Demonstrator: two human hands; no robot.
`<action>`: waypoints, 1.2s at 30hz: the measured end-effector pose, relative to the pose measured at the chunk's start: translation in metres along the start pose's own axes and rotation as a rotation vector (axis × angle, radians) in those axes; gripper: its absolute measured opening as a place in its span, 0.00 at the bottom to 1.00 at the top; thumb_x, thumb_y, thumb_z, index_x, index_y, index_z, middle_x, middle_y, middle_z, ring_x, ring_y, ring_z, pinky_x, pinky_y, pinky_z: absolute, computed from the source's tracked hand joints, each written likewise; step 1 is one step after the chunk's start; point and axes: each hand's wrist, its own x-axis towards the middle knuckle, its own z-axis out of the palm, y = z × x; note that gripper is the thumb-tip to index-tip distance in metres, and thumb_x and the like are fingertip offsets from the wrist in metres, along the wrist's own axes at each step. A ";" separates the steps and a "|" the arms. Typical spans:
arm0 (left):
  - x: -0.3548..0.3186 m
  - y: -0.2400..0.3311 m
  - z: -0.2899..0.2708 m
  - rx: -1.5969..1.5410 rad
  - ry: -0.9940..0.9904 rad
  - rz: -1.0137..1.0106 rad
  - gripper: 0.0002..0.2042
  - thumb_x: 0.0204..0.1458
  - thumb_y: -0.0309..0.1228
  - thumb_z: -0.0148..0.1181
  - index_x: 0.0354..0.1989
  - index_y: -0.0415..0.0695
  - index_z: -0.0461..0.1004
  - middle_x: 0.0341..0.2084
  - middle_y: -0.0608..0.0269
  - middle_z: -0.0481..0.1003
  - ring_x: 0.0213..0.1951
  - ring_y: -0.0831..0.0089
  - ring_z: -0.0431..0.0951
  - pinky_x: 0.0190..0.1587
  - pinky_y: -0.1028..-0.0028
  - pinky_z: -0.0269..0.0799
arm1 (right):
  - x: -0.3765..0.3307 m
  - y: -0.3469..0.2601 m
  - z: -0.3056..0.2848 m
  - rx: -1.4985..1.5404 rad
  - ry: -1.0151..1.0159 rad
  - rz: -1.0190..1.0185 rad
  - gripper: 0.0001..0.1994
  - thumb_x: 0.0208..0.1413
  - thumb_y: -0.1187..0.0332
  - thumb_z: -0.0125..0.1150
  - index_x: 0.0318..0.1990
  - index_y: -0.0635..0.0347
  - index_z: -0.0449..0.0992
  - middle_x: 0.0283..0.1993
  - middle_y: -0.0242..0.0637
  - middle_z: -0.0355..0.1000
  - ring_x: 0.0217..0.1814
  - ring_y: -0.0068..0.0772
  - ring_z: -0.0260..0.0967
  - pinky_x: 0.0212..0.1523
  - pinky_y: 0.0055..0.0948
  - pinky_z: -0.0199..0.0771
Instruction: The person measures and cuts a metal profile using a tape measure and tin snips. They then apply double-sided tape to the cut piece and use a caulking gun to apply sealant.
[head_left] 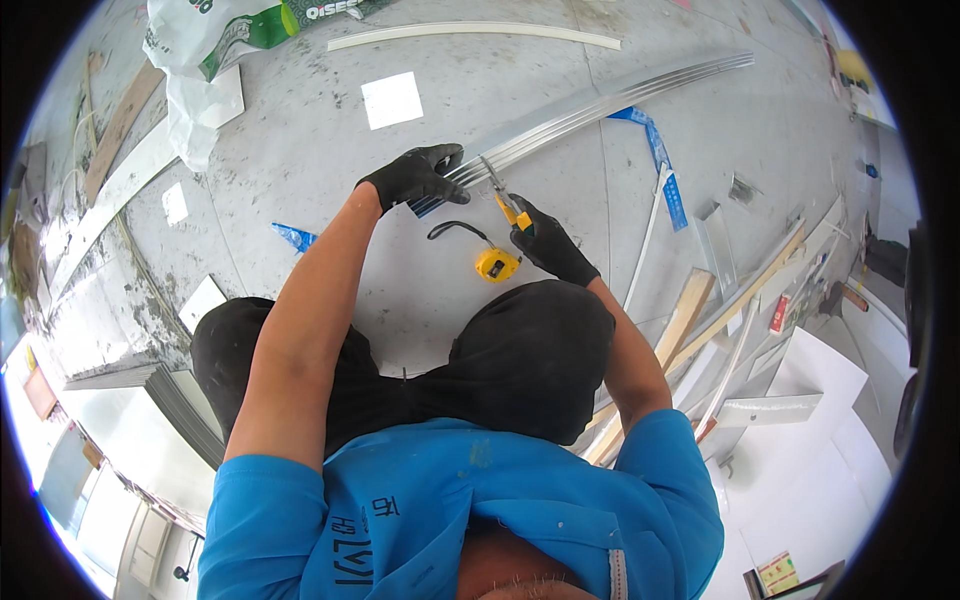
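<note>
A long silvery metal channel strip [620,95] lies across the grey floor, running from near my hands to the upper right. My left hand [418,176], in a black glove, grips the strip's near end. My right hand [550,243], also in a black glove, holds yellow-handled snips [503,196] whose blades touch the strip's end. A yellow tape measure [496,264] with a black strap lies on the floor just below the hands. My knees in dark trousers are bent beneath me.
A white strip [470,33] lies at the top, a white square piece [391,99] and a plastic bag [215,40] at upper left. Blue tape scraps [662,165], wooden battens [685,318] and metal offcuts are piled on the right. Stacked metal profiles [185,405] lie lower left.
</note>
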 end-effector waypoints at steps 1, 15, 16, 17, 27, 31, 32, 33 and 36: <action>0.000 0.002 0.000 -0.003 0.000 -0.010 0.49 0.38 0.43 0.79 0.69 0.38 0.60 0.59 0.51 0.70 0.60 0.63 0.68 0.64 0.70 0.62 | -0.001 0.000 0.001 0.003 0.008 -0.019 0.31 0.56 0.66 0.59 0.68 0.63 0.60 0.49 0.57 0.74 0.46 0.49 0.76 0.49 0.38 0.74; -0.002 0.003 -0.002 0.025 0.026 -0.026 0.48 0.38 0.42 0.79 0.69 0.40 0.61 0.58 0.52 0.70 0.59 0.64 0.69 0.62 0.71 0.63 | 0.002 -0.004 0.002 -0.051 0.025 -0.065 0.31 0.53 0.69 0.56 0.65 0.70 0.61 0.51 0.60 0.74 0.46 0.50 0.75 0.51 0.38 0.73; -0.003 0.004 -0.002 0.024 0.031 -0.024 0.48 0.37 0.41 0.79 0.69 0.40 0.61 0.58 0.52 0.70 0.59 0.65 0.69 0.62 0.71 0.63 | 0.002 -0.004 0.002 -0.054 0.022 -0.060 0.31 0.53 0.69 0.57 0.65 0.71 0.61 0.52 0.60 0.73 0.47 0.51 0.75 0.52 0.39 0.73; -0.004 0.005 -0.003 0.023 0.034 -0.022 0.48 0.37 0.41 0.80 0.69 0.40 0.61 0.58 0.53 0.71 0.59 0.65 0.69 0.62 0.71 0.63 | 0.002 -0.003 0.002 -0.057 0.021 -0.056 0.31 0.53 0.69 0.57 0.65 0.71 0.62 0.52 0.60 0.73 0.48 0.51 0.74 0.53 0.39 0.73; -0.003 0.010 -0.004 0.082 0.001 -0.048 0.49 0.37 0.43 0.79 0.69 0.41 0.61 0.58 0.53 0.71 0.60 0.65 0.69 0.63 0.70 0.62 | 0.006 0.010 0.011 -0.116 0.114 -0.162 0.31 0.52 0.71 0.56 0.65 0.70 0.61 0.56 0.61 0.71 0.55 0.56 0.72 0.57 0.41 0.71; -0.004 0.010 -0.004 0.067 -0.009 -0.064 0.49 0.36 0.43 0.79 0.69 0.41 0.61 0.59 0.52 0.71 0.60 0.64 0.69 0.63 0.70 0.62 | 0.005 -0.003 0.004 -0.057 0.030 -0.052 0.31 0.51 0.71 0.56 0.65 0.71 0.61 0.57 0.61 0.70 0.56 0.57 0.71 0.58 0.41 0.71; -0.004 0.009 -0.004 0.057 -0.006 -0.058 0.49 0.36 0.43 0.79 0.69 0.41 0.61 0.59 0.52 0.71 0.60 0.64 0.69 0.63 0.70 0.63 | 0.003 -0.007 0.002 -0.049 0.020 -0.037 0.32 0.51 0.71 0.56 0.65 0.71 0.61 0.58 0.62 0.69 0.56 0.57 0.71 0.58 0.41 0.71; -0.004 0.008 -0.004 0.046 -0.003 -0.051 0.49 0.36 0.42 0.79 0.69 0.42 0.61 0.59 0.52 0.71 0.60 0.64 0.69 0.63 0.71 0.63 | 0.003 -0.009 0.002 -0.040 0.011 -0.021 0.32 0.51 0.71 0.56 0.65 0.71 0.61 0.58 0.62 0.69 0.56 0.57 0.71 0.59 0.41 0.70; -0.005 0.006 -0.003 0.032 0.009 -0.037 0.49 0.36 0.42 0.79 0.70 0.41 0.61 0.59 0.52 0.71 0.60 0.64 0.69 0.63 0.71 0.63 | 0.005 0.001 0.008 -0.068 0.062 -0.094 0.32 0.51 0.71 0.56 0.66 0.71 0.61 0.59 0.62 0.68 0.56 0.57 0.71 0.59 0.40 0.70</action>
